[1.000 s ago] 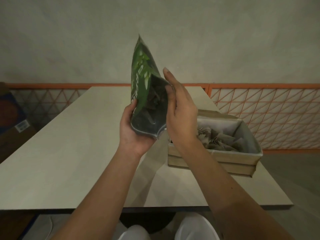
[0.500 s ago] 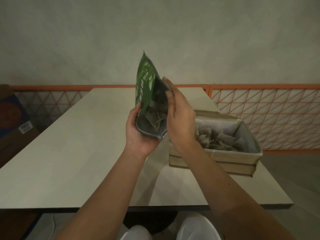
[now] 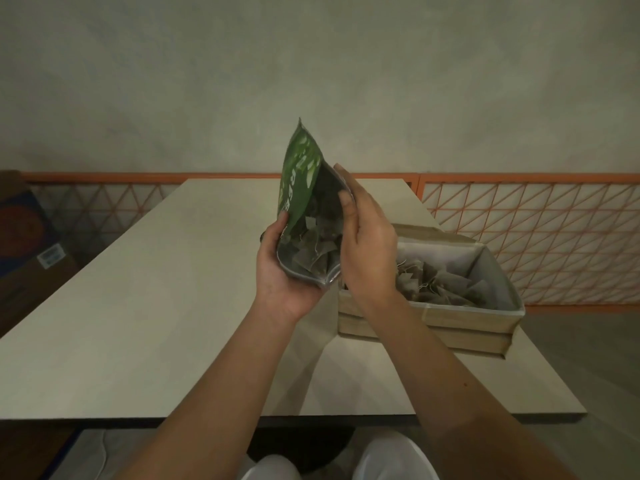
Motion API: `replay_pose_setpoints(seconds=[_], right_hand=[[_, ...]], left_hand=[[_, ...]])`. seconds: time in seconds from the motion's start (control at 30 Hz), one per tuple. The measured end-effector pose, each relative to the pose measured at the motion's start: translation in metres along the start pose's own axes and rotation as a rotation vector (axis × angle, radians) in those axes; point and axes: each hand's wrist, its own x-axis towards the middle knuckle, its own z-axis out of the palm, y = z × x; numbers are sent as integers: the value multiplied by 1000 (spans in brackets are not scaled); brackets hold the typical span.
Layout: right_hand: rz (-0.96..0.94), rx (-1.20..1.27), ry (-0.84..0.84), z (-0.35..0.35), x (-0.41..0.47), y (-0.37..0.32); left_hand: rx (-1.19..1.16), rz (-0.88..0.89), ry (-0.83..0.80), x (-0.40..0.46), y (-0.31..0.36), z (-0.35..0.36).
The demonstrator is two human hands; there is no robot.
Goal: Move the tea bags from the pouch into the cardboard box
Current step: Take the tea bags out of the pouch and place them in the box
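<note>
Left hand (image 3: 282, 278) is gripping the green pouch (image 3: 304, 209) from below and at its 9 o'clock side, fingers curled round the lower edge, holding it up above the table (image 3: 138, 323), mouth tilted toward the camera. Right hand (image 3: 369, 251) is sitting at the pouch's 3 o'clock, fingers nearly straight, pressing the far lip to keep the mouth wide; not pinching anything that shows.

Progress, as a judgement: partway, roughly past half. A pile of tea bags in the box (image 3: 446, 285) is lying in the cardboard box (image 3: 429, 320), which is standing on the table at 3 o'clock of the pouch, just beside the right wrist. Tea bags in the pouch (image 3: 317, 251) are waiting to go over.

Counts: one pouch, one box, two hands. Tea bags overlapping, too jumbled for an exact count; several showing in the pouch, a dozen-ish in the box. Nothing is in transit between them.
</note>
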Motion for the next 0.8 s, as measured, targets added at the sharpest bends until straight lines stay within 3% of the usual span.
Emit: replay_pose_setpoints(seconds=[0.2, 0.47, 0.63, 0.8], right_hand=[[29, -28, -56, -10, 0, 2], [131, 188, -43, -23, -34, 5], [89, -351, -189, -19, -48, 2], [108, -696, -130, -11, -49, -1]], left_hand=[[-43, -23, 14, -2, -4, -4], [-100, -5, 31, -1, -6, -10], [-141, -14, 62, -6, -10, -8], [-122, 3, 106, -6, -14, -5]])
